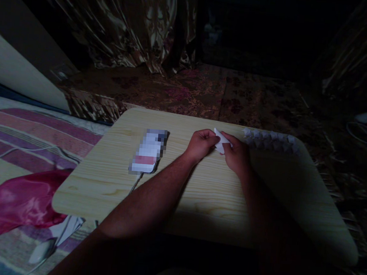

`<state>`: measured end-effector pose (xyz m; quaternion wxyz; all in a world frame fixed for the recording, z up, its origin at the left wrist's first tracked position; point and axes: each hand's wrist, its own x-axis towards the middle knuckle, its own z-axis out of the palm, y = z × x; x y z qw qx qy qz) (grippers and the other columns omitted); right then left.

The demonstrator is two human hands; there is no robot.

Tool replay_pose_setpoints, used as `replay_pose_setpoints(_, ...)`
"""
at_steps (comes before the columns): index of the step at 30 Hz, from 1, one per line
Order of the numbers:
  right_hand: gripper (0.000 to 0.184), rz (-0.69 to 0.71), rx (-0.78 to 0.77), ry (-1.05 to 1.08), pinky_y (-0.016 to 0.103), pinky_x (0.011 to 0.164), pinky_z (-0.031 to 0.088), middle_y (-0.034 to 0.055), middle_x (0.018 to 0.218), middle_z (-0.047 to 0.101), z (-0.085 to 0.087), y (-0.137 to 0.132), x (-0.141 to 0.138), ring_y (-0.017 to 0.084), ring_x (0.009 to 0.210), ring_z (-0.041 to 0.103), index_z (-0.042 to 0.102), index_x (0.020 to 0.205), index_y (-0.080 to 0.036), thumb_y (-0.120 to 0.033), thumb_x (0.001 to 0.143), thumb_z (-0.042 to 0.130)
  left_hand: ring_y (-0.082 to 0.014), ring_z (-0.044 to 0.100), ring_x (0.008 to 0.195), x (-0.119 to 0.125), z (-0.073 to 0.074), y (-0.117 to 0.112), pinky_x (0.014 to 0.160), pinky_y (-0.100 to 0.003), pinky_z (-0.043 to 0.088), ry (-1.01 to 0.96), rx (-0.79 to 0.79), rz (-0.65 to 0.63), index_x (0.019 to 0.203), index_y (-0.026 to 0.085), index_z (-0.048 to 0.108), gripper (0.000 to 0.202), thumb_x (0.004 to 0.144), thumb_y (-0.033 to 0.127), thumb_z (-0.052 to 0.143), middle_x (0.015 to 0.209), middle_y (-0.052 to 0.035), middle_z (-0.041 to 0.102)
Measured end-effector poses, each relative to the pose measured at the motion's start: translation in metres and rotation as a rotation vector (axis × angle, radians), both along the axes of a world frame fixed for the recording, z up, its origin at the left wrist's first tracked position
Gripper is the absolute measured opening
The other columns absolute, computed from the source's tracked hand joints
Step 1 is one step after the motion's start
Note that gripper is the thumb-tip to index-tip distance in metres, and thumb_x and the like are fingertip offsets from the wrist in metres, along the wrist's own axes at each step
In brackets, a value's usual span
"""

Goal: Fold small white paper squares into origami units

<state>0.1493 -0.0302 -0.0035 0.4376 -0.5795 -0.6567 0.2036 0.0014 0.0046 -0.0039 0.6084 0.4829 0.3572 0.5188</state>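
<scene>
Over the far middle of a light wooden table (198, 189), my left hand (201, 144) and my right hand (238, 152) meet. Both are closed on one small folded piece of white paper (220, 139), pinched between their fingertips. A row of several small folded white paper pieces (270, 139) lies along the table's far right edge, just beyond my right hand.
A phone (149, 151) lies on the table's left part, with a cable (135, 183) running off the near edge. Left of the table are a striped cover (27, 138), a pink satin cloth (16, 202) and a white cable. Patterned carpet and shiny curtains fill the dark background.
</scene>
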Motion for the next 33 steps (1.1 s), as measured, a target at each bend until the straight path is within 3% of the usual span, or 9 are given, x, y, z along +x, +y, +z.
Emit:
replay_pose_setpoints(4,0.044,0.029,0.069,-0.031,0.033,0.074,0.059,0.0073,0.111,0.075,0.001,-0.001,0.001,0.021,0.084,0.072,0.068,0.126,-0.021,-0.028,0.086,0.049,-0.0078,0.049,0.050,0.001,-0.002,0.001,0.052,-0.022,0.035,-0.005,-0.011,0.025,0.063,0.015,0.058,0.021,0.066,0.028,0.074,0.056,0.0027,0.057)
replay_pose_setpoints(6,0.044,0.040,0.068,-0.020,0.033,0.076,0.058,0.0076,0.111,0.075,0.004,-0.002,0.001,0.022,0.086,0.071,0.068,0.125,-0.020,-0.029,0.085,0.051,-0.0076,0.048,0.050,0.001,-0.002,0.002,0.052,-0.022,0.035,0.000,-0.009,0.040,0.062,0.016,0.057,0.020,0.065,0.027,0.073,0.055,0.0031,0.056)
replay_pose_setpoints(12,0.051,0.098,-0.070,0.183,0.029,0.061,0.056,0.0053,0.083,0.076,0.010,-0.004,0.001,0.018,0.063,0.068,0.064,0.130,-0.015,-0.038,0.086,0.052,-0.0081,0.048,0.050,0.001,-0.004,0.003,0.051,-0.022,0.036,0.009,-0.007,0.063,0.063,0.017,0.056,0.019,0.067,0.027,0.071,0.055,0.0034,0.055)
replay_pose_setpoints(18,0.034,-0.049,-0.023,0.195,0.026,0.057,0.051,0.0035,0.074,0.073,0.010,0.002,0.007,0.018,0.066,0.067,0.076,0.093,-0.017,-0.046,0.083,0.060,-0.0082,0.047,0.050,0.002,-0.002,0.000,0.052,-0.023,0.035,0.069,0.038,0.051,0.064,0.016,0.057,0.018,0.067,0.026,0.071,0.056,0.0033,0.056)
replay_pose_setpoints(22,0.030,-0.054,-0.085,0.219,0.025,0.052,0.048,0.0015,0.067,0.070,0.009,0.006,0.009,0.018,0.063,0.065,0.075,0.091,-0.017,-0.042,0.077,0.066,-0.0076,0.046,0.054,0.003,-0.001,-0.001,0.055,-0.022,0.035,0.101,0.095,0.058,0.067,0.016,0.057,0.018,0.069,0.028,0.071,0.060,0.0041,0.055)
replay_pose_setpoints(29,0.030,-0.006,-0.199,0.428,0.022,0.042,0.040,-0.0018,0.061,0.066,0.011,0.006,0.002,0.011,0.046,0.054,0.065,0.088,-0.018,-0.036,0.067,0.073,-0.0091,0.052,0.060,0.003,-0.004,-0.001,0.059,-0.022,0.040,0.106,0.140,0.041,0.082,0.017,0.058,0.019,0.076,0.032,0.068,0.067,0.0034,0.059)
replay_pose_setpoints(33,0.029,0.004,-0.210,0.470,0.021,0.038,0.038,-0.0041,0.058,0.064,0.012,0.005,-0.001,0.010,0.041,0.049,0.059,0.087,-0.019,-0.037,0.068,0.072,-0.0104,0.058,0.060,0.004,0.003,-0.005,0.057,-0.022,0.042,-0.030,0.059,-0.006,0.106,0.022,0.048,0.044,0.071,0.028,0.073,0.077,0.0035,0.065)
